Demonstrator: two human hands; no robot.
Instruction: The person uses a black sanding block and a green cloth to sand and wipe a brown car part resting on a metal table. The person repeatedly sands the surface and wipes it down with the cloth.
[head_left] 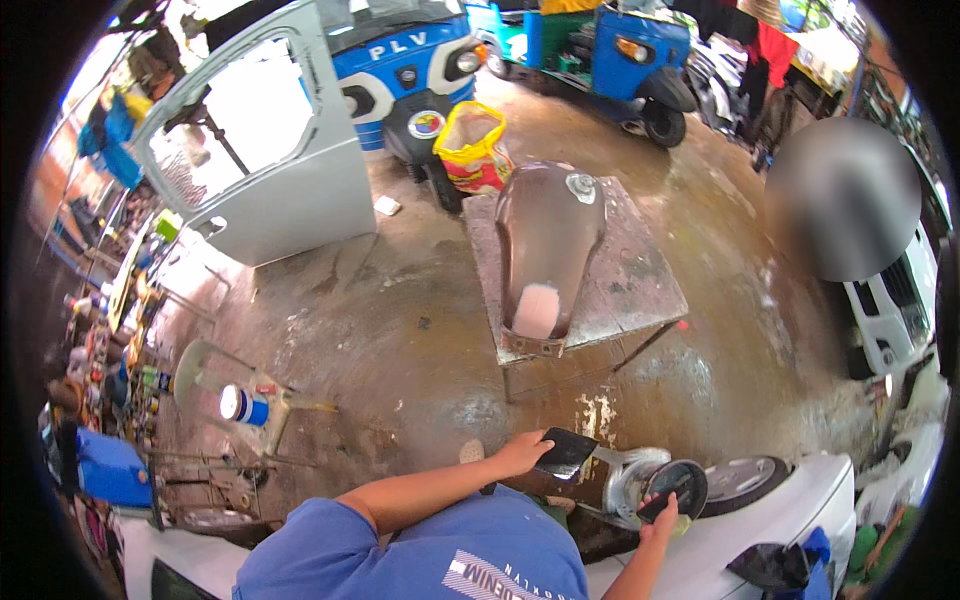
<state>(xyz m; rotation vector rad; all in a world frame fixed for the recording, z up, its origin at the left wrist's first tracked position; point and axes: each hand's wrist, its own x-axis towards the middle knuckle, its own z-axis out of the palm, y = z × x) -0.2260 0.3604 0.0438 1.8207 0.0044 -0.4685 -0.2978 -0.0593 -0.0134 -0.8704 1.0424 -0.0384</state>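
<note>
My left hand (522, 455) is closed on a black sheet (567, 453), which looks like sandpaper with a shiny lower edge, in front of my body. My right hand (655, 525) grips a small dark flat piece (657, 507) beside a round dark basin (688, 482). A pale yellowish bit shows next to that hand, too small to name. Beyond both hands a brown-grey motorcycle fuel tank (555, 245) lies on a worn table (640, 275). It has a metal cap (581, 187) at the far end and a pale pink patch (537, 312) at the near end. Neither hand touches it.
A grey vehicle door (300, 205) stands upright at the left, near a blue three-wheeler (410, 70). A yellow-red bag (470, 150) sits behind the table. A chair (278, 405) holds a blue-white can (245, 405) at the left. A white car (800, 500) is close at the right.
</note>
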